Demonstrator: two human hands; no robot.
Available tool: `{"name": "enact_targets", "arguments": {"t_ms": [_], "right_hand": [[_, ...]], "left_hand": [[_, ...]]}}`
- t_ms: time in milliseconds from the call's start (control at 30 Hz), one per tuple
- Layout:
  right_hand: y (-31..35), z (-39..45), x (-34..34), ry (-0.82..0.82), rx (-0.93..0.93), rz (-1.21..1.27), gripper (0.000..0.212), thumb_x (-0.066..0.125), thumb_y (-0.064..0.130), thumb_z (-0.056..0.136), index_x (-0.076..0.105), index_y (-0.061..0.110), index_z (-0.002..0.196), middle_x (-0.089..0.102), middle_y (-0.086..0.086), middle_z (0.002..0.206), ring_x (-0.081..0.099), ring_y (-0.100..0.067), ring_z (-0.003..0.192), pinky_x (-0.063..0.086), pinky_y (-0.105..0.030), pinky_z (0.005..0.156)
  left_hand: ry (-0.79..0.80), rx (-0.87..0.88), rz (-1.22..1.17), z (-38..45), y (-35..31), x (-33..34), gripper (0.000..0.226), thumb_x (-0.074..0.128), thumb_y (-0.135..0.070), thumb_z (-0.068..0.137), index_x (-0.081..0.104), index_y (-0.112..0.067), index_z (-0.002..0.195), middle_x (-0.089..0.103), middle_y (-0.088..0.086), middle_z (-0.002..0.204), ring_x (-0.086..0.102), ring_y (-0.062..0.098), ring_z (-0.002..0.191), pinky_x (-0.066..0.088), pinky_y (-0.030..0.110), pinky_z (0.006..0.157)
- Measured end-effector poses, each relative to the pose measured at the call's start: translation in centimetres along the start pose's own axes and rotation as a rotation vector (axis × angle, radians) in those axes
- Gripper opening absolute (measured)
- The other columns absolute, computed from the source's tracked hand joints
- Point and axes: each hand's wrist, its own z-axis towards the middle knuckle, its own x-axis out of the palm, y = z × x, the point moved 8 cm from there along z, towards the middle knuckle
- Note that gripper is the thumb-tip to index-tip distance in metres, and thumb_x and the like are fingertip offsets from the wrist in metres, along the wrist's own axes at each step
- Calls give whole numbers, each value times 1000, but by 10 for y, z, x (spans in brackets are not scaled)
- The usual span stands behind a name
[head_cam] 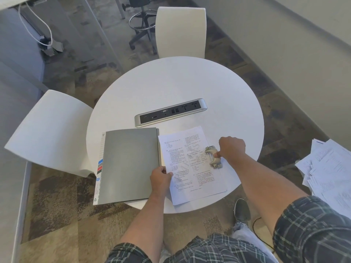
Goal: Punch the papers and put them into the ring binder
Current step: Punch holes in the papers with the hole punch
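Note:
A printed sheet of paper [191, 164] lies on the round white table [190, 88], right of a closed grey ring binder [129, 164]. A beige hole punch [213, 156] sits across the paper's right edge. My right hand [230, 147] grips the punch from the right, thumb against its lever. My left hand [160, 178] pinches the paper's left edge, next to the binder's right edge.
A silver power socket strip [171, 114] is set into the table behind the binder. Two white chairs [180, 31] [51, 131] stand at the far and left sides. A loose pile of papers [328, 171] lies to the right, off the table.

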Motion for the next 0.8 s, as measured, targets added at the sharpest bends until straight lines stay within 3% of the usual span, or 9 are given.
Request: {"name": "enact_targets", "arguments": {"t_ms": [133, 200, 300, 433, 567, 633, 800], "right_hand": [[5, 2, -1, 17, 25, -51, 45, 84, 42, 77, 46, 21, 65, 49, 8, 60, 46, -12, 53, 29, -23, 51], [6, 3, -2, 36, 42, -66, 38, 85, 38, 77, 51, 22, 69, 50, 9, 60, 49, -12, 56, 32, -22, 54], [11, 5, -5, 61, 41, -94, 29, 84, 35, 78, 58, 22, 82, 52, 8, 65, 59, -19, 72, 41, -23, 65], [14, 7, -8, 67, 47, -92, 24, 82, 24, 77, 60, 22, 87, 59, 5, 74, 62, -22, 77, 45, -25, 70], [11, 11, -8, 73, 62, -57, 22, 79, 20, 80, 59, 20, 88, 57, 5, 71, 61, -23, 78, 44, -26, 71], [9, 13, -6, 74, 71, -37, 22, 80, 19, 79, 60, 19, 88, 56, 6, 67, 61, -22, 77, 43, -25, 69], [4, 13, -5, 54, 87, -11, 24, 75, 11, 78, 54, 20, 74, 51, 7, 61, 55, -19, 69, 32, -22, 56]], "left_hand": [[4, 12, 18, 1, 0, -2, 13, 73, -7, 88, 66, -13, 97, 74, 8, 100, 70, 20, 86, 62, 36, 75], [20, 53, 58, 2, -4, -3, 42, 74, -8, 88, 55, -16, 124, 69, 6, 98, 68, 22, 91, 60, 39, 79], [83, 100, 105, 1, -11, -1, 81, 72, -9, 90, 29, -30, 156, 64, 3, 87, 67, 22, 92, 53, 32, 79], [140, 101, 50, -1, -13, -1, 84, 68, -8, 93, 26, -42, 158, 62, 1, 84, 67, 19, 90, 52, 26, 75], [177, 78, 22, -3, -14, 2, 85, 63, -5, 96, 20, -42, 159, 68, 13, 118, 67, 22, 105, 56, 35, 95], [196, 66, 20, -2, -13, 4, 86, 63, -5, 96, 18, -42, 159, 67, 12, 124, 66, 24, 111, 55, 40, 99], [187, 69, 48, -2, -14, 3, 84, 62, -5, 96, 18, -39, 159, 66, 15, 121, 66, 21, 102, 54, 30, 89]]}}
